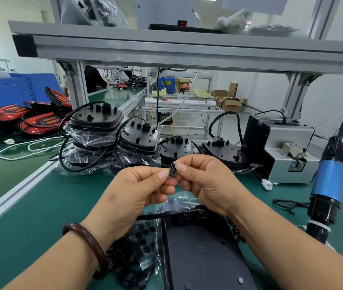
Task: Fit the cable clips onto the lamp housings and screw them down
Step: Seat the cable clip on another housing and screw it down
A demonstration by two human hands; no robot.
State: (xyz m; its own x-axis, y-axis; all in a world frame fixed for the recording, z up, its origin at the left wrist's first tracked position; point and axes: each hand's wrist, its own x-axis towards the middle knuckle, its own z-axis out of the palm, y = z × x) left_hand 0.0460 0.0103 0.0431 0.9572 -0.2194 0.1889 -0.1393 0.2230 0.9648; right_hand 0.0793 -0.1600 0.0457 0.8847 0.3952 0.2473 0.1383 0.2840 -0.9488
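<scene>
Lamp housing (pixel 204 254) lies flat at bottom centre, a plastic bag (pixel 143 233) of black parts just left of it. Above these, mid-frame, the left hand (pixel 137 191) and right hand (pixel 206 181) pinch a black cable clip (pixel 173 171) between thumbs and forefingers. Beyond, more housings (pixel 139 139) sit stacked; a screwdriver (pixel 330 181) hangs at right.

Matt black plastic lamp housing (pixel 206 254)
</scene>
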